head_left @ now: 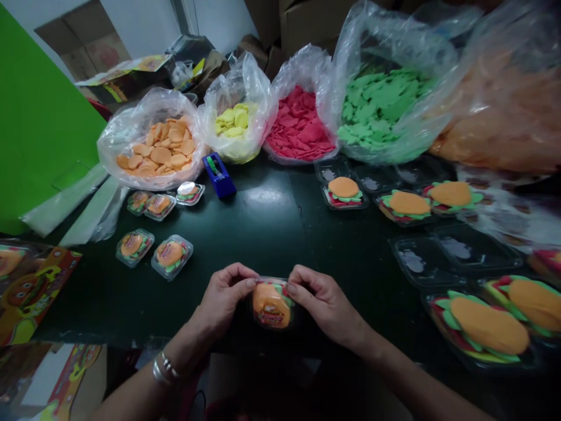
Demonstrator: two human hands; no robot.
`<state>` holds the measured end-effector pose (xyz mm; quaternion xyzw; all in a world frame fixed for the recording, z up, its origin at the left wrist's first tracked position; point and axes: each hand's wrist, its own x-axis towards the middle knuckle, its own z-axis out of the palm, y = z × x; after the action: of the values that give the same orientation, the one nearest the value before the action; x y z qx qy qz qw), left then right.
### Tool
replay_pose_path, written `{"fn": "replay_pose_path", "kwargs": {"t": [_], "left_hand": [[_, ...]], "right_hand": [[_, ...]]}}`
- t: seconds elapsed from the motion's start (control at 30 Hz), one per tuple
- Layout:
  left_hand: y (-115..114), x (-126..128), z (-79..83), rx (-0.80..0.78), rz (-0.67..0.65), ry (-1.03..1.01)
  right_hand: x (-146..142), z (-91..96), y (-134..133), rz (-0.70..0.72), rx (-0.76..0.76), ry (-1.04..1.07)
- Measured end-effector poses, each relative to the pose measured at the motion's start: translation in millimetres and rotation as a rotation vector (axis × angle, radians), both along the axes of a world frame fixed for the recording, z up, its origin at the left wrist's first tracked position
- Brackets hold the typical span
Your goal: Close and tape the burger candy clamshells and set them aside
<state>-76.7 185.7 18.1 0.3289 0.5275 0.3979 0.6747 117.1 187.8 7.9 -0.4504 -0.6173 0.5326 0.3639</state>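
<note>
Both my hands grip one small clear plastic box with a toy burger (272,304) inside, held just above the near edge of the dark table (263,228). My left hand (225,298) pinches its left side with fingers curled. My right hand (322,301) pinches its right side the same way. The box has a printed label on its orange top. Silver bracelets sit on my left wrist.
Several closed burger boxes (153,248) lie at left. Open trays with stacked burgers (405,204) and empty trays (456,251) stand at right. Bags of orange (160,149), yellow (232,123), red (300,126) and green (379,105) foam pieces line the back. A blue tape dispenser (219,174) stands mid-table.
</note>
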Motion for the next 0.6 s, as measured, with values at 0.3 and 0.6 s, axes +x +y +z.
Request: {"fn": "replay_pose_path", "kwargs": {"t": [0.3, 0.6], "left_hand": [[23, -5, 14.3, -0.049, -0.061, 0.084], [40, -3, 19.1, 0.040, -0.544, 0.210]], "right_hand": [[-4, 2.0, 19, 0.058, -0.119, 0.020], [5, 8.7, 21, 0.001, -0.165, 0.056]]}}
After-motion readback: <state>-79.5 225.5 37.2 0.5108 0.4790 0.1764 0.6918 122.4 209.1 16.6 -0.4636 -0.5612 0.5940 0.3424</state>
